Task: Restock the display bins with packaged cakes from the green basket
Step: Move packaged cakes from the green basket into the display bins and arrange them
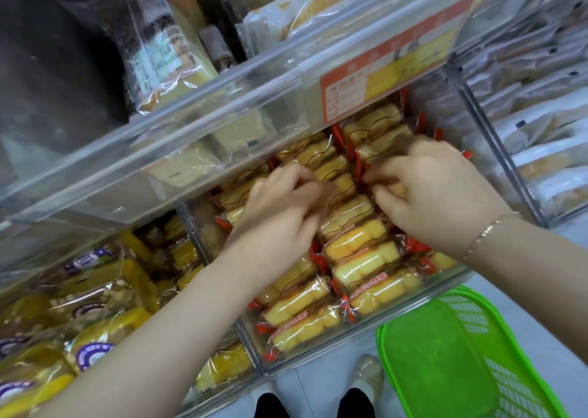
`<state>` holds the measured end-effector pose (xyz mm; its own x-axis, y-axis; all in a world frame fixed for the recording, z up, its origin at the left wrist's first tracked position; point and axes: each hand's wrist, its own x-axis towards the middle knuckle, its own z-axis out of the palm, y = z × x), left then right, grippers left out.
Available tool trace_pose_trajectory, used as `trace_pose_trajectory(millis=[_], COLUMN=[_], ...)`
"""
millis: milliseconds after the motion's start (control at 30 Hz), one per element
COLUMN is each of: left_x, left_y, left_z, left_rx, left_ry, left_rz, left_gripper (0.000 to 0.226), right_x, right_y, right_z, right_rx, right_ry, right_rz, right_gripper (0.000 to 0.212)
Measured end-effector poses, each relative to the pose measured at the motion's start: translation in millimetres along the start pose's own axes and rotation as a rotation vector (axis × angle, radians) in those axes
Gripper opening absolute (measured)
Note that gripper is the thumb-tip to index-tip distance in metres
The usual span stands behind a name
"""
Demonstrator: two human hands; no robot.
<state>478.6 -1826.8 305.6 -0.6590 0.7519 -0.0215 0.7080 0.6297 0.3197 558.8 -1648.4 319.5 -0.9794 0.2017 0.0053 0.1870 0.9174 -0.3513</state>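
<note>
Packaged cakes (359,242), yellow sponge in clear wrap with red ends, fill a clear plastic display bin (318,352) in two rows, packed close side by side. Both hands are down in the far half of that bin. Left hand (280,214) lies on the left row, fingers (313,183) curled onto a cake there; whether it actually grips the wrap cannot be told, motion blur. Right hand (436,188) is over the right row, fingers curled narrow onto a cake near the bin's middle divide, grip likewise unclear. Thin bracelet (490,230) on the right wrist. Green basket (483,306) sits on the floor just right of the bin's near corner, no cakes visible inside. Orange price label (391,67) on the clear shelf front above the bin. Neighbouring bin (79,316) to the left holds yellow cakes with purple labels. Black shoes (270,406) at the bottom edge.
</note>
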Motion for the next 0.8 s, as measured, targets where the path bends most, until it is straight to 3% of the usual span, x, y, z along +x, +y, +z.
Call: trace_pose_trajectory(millis=[67, 133, 267, 367, 467, 533, 700, 800], left_x=[-2.1, -0.9, 5.7, 4.3, 5.0, 11.3, 22.2, 23.8], left_y=[-4.9, -4.1, 3.8, 3.4, 0.8, -1.8, -10.2, -10.1], left_z=[-3.1, -4.2, -2.1, -0.1, 7.8, 14.4, 20.2, 22.2], left_rx=[0.037, 0.077, 0.14, 0.171, 0.156, 0.164, 0.192, 0.157], left_ry=[0.081, 0.049, -0.016, 0.038, 0.06, 0.048, 0.044, 0.048], left_rz=[-0.104, -0.135, -0.15, -0.157, -0.315, -0.36, -0.388, -0.405], left_gripper=[0.037, 0.035, 0.03, 0.036, 0.059, 0.06, 0.052, 0.054], right_x=[9.7, 16.2, 19.3, 24.7, 39.5, 47.5, 46.5, 45.4], right_y=[-4.3, -6.4, -5.1, -7.6, -6.9, -5.5, -5.6, -7.2], right_z=[7.4, 16.5, 24.4, 26.7, 29.7, 32.4, 38.0, 38.4], right_rx=[-0.095, -0.196, -0.152, -0.096, -0.116, -0.141, -0.149, -0.142], right_ry=[0.013, -0.023, 0.063, 0.159, 0.107, 0.047, 0.108, 0.058], right_rz=[-0.108, -0.194, -0.128, -0.178, -0.211, -0.222, -0.163, -0.137], right_gripper=[0.024, 0.021, 0.01, 0.013, 0.035, 0.046, 0.032, 0.035])
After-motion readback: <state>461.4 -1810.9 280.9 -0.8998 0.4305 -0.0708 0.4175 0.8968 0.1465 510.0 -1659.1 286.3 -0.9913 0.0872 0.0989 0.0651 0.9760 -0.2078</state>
